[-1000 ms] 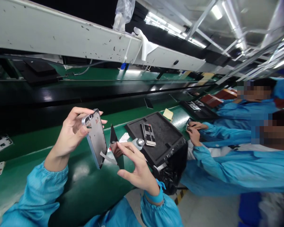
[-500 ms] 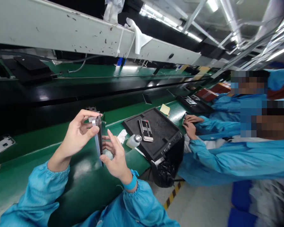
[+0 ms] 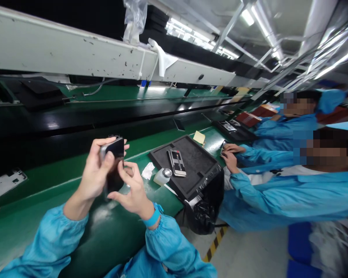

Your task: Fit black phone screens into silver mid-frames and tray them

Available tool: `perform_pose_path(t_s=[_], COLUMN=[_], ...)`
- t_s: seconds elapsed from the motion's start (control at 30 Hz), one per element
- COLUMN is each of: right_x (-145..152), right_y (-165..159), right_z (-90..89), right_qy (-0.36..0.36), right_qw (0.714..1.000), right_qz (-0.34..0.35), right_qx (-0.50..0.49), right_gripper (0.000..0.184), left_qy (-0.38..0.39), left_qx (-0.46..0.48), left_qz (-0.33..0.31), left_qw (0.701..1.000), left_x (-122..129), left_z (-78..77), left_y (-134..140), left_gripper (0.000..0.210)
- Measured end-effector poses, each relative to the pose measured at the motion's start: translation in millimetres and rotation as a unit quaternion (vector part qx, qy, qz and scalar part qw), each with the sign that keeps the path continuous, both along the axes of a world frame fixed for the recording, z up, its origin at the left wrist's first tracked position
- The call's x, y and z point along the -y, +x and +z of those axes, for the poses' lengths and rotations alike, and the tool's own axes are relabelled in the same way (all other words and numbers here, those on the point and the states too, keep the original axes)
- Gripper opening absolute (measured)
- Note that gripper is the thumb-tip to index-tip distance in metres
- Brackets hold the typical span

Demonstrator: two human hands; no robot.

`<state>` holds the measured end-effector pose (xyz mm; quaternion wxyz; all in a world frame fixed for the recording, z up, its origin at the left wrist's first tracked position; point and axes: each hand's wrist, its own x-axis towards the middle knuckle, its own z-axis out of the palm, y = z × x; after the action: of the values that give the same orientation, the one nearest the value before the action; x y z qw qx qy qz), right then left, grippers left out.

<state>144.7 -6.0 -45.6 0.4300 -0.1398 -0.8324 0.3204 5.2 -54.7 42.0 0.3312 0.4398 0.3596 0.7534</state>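
Note:
A dark smartphone (image 3: 116, 173) with a glossy black face is held up above the green bench, its screen tilted toward me. My left hand (image 3: 94, 173) is closed around its left side, the thumb lying across the face and the fingertips behind the top. At the lower right, my right hand (image 3: 132, 187) grips the edge, with the index finger on the side and the thumb near the bottom corner. Its other fingers are bent and partly hidden. Beyond it lies a crumpled white tissue (image 3: 147, 170), beside a translucent bottle with a metal cap (image 3: 162, 176).
A black tray (image 3: 195, 166) to the right bears phone parts (image 3: 176, 163). A black bag (image 3: 204, 210) hangs at the bench edge. Further right, co-workers in blue smocks sit, one person's hands (image 3: 232, 154) on a small item. White panels (image 3: 7, 185) lie at left.
The phone has turned from edge-on to showing its dark face. My right hand has shifted slightly left and now meets the phone's edge. The view has tilted up a little.

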Motion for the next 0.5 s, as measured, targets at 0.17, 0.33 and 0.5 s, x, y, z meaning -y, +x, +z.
perform_pose_path(t_s=[0.17, 0.33, 0.5], right_x=[2.2, -12.8, -16.4], right_y=[4.6, 17.8, 24.9], right_z=[12.1, 45.1, 59.8], right_qy=[-0.024, -0.258, -0.352], right_qw=[0.999, 0.963, 0.934], right_qz=[-0.038, -0.067, 0.004], right_qx=[0.024, -0.048, -0.054], right_gripper=[0.084, 0.086, 0.079], left_qy=[-0.052, -0.095, -0.083], left_qx=[0.08, 0.041, 0.023], left_qz=[-0.037, -0.134, -0.157], left_qw=[0.995, 0.985, 0.984], left_x=[-6.9, -3.4, 4.3], left_z=[-2.0, -0.8, 0.1], left_y=[11.2, 21.0, 28.9], left_gripper=[0.062, 0.064, 0.051])
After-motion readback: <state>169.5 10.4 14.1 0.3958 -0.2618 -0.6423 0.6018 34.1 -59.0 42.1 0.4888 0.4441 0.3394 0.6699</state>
